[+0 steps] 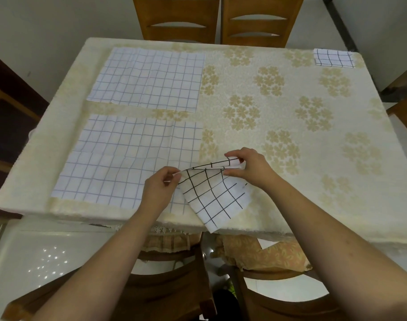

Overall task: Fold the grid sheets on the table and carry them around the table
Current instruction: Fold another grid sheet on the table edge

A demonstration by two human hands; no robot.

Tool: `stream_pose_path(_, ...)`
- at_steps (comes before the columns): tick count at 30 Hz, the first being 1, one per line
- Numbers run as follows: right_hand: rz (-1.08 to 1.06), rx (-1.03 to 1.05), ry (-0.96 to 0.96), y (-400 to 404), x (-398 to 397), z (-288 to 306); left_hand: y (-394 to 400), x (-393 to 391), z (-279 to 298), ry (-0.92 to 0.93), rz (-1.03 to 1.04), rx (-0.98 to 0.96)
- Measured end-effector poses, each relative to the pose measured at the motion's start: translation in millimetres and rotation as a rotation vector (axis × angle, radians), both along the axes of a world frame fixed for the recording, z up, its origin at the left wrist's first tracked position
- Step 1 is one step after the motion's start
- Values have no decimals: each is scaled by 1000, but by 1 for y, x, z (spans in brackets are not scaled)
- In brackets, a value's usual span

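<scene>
Nearest the table's front edge I see both hands lifting a black-lined grid sheet; my left hand pinches its left corner and my right hand pinches the folded top edge, its lower corner hanging past the table edge. Beyond, on the table's left half, two unfolded grid sheets lie flat, one nearer, one farther; a small folded grid sheet rests at the table's far right corner.
</scene>
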State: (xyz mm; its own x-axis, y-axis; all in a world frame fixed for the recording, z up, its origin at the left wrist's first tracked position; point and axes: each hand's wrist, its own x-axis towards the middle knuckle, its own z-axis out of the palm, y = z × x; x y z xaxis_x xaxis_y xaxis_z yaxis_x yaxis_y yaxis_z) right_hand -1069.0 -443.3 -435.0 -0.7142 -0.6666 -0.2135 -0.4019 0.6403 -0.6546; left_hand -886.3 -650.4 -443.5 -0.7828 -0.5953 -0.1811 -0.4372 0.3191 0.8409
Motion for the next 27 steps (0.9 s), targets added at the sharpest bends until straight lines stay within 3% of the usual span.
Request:
stream_pose_path(2, -26, 52, 148, -1, 0, -2, 1, -1, 3, 9, -13, -13)
stream_pose_path(4, -103, 13, 168, 0, 1, -1, 1, -3, 6, 14, -26, -28)
stream_pose_path(12, -243, -308, -118, 9, 8, 23, -4, -22, 27, 70, -25, -29)
stream_pose_path(20, -343, -613, -112, 13, 13, 72, -10, -49, 84, 364, -27, 110)
stream_pose_path(24, -375, -634, -170, 25, 29, 69, 0, -38, 88, 372, -57, 109)
stream_pose_path(27, -367, -498, -175, 40, 48, 44, 7, -19, 67, 258, -115, 80)
